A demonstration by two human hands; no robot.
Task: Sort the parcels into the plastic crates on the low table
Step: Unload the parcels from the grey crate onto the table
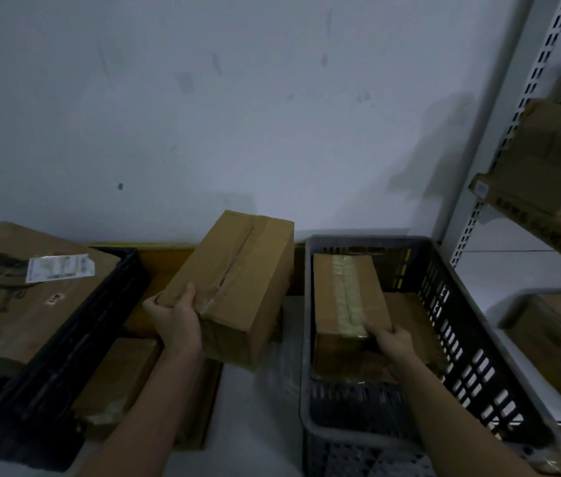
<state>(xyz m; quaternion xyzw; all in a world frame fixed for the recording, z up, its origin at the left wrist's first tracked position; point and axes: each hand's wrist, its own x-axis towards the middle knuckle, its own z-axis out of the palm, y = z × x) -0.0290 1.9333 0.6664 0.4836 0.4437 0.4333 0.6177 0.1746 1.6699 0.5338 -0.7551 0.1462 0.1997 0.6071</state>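
A dim room with a scuffed pale wall [237,98] behind and a slotted metal shelving upright [512,132] at right, cartons on its shelves. The left hand [175,321] curls round the near corner of a taped cardboard parcel [237,287], held tilted between the crates. The right hand [394,340] grips the near end of a second parcel [344,297] inside the grey plastic crate [478,356]. A black crate [76,339] at left holds a large labelled carton [14,297].

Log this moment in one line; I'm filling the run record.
left hand: holds tilted box between crates | right hand: grips taped box in grey crate
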